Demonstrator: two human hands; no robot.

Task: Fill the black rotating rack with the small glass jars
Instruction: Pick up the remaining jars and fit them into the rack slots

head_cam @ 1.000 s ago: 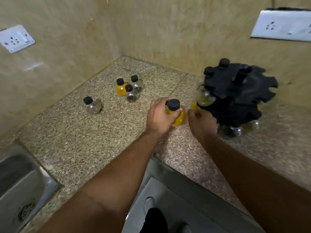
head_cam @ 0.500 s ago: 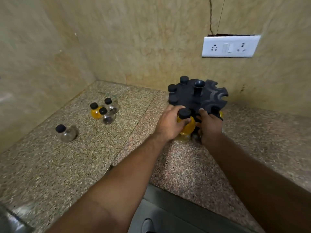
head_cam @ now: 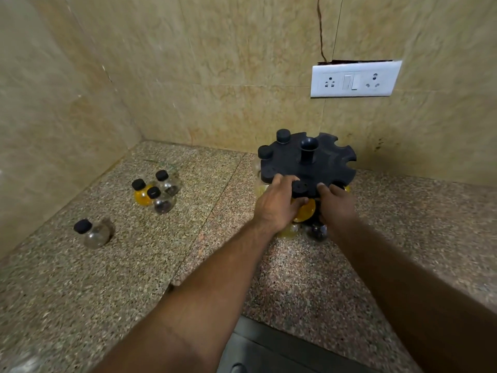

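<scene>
The black rotating rack (head_cam: 325, 160) stands on the granite counter by the back wall, with jar caps filling slots on its left side and open slots on the right. My left hand (head_cam: 277, 205) grips a yellow-filled jar (head_cam: 305, 210) with a black cap, held at a front slot of the rack's top disc. My right hand (head_cam: 336, 205) rests against the rack's front edge beside that jar. More jars hang on the lower tier below my hands. Three loose jars (head_cam: 156, 191) cluster on the counter at left, and a single clear jar (head_cam: 92, 232) stands nearer the left wall.
A white socket plate (head_cam: 355, 79) is on the back wall above the rack. Tiled walls meet in a corner at the far left. The counter's front edge (head_cam: 295, 327) runs diagonally below my arms, with a grey floor beneath.
My left hand carried the yellow jar from the counter up to the rack's front slot. My right hand moved onto the rack's edge. The view swung right and upward.
</scene>
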